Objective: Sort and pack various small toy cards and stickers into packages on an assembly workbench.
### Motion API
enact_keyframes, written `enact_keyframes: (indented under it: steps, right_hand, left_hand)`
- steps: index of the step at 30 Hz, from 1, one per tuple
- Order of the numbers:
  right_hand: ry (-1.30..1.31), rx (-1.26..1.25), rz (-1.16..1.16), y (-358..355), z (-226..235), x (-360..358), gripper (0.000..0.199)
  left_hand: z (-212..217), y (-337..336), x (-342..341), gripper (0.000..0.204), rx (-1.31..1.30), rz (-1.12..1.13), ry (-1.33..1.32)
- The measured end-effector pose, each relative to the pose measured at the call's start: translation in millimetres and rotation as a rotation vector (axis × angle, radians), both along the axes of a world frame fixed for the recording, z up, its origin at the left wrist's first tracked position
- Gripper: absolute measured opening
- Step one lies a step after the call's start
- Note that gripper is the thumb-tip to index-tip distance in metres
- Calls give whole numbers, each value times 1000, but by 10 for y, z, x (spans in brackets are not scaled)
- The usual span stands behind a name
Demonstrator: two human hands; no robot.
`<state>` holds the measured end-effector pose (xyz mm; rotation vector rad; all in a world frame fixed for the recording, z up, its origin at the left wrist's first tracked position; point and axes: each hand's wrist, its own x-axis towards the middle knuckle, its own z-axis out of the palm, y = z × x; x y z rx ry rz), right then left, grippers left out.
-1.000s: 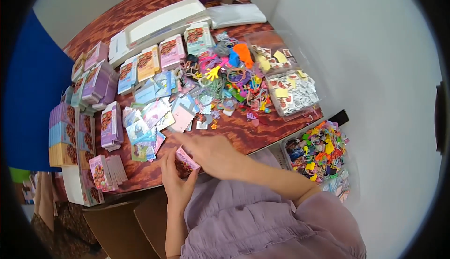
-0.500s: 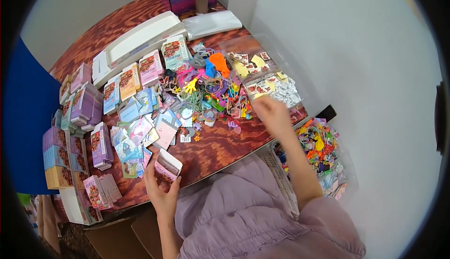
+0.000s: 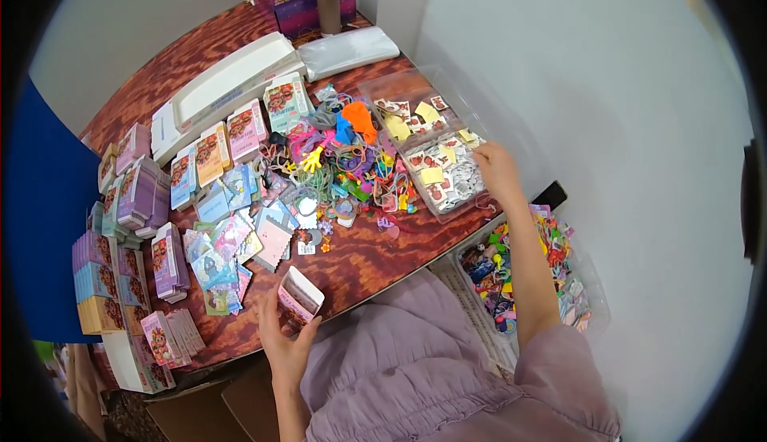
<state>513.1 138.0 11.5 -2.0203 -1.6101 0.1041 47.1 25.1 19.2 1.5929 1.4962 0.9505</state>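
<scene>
My left hand grips a small pink cardboard box at the table's front edge, fingers on one side and thumb on the other. The box's top is open and its inside looks white. My right hand is over the right side of a clear plastic tray, its fingers pressed together. What they hold, if anything, is hidden. In the tray's near compartment lie many small white pieces, some with red pictures, and a few yellow slips. The far compartment holds similar picture pieces and yellow slips.
A heap of colourful small toys and bands covers the table's middle. Scalloped cards lie left of it. Stacked small boxes line the left side. A bin of trinkets stands below the right edge, near a black phone-like object.
My right hand has moved right across the tray, from its near left corner to its right side. The pink box in my left hand has shifted slightly right within the picture.
</scene>
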Motion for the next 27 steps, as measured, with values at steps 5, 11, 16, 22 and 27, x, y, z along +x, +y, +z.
enact_keyframes:
  steps: [5, 11, 16, 22, 27]
  right_hand:
    - [105, 132, -112, -10, -13, -11, 12]
    - [918, 119, -116, -20, 180, -92, 8]
    - [935, 2, -104, -70, 174, -212, 8]
    - [678, -45, -88, -35, 84, -225, 14]
    - [798, -44, -119, -20, 84, -207, 13]
  left_hand:
    - [57, -12, -5, 82, -50, 31, -25]
    - [62, -38, 3, 77, -41, 104, -118]
    - [-60, -99, -141, 82, 37, 49, 41]
    - [50, -116, -150, 79, 67, 73, 70]
    - [22, -131, -171, 80, 48, 106, 27]
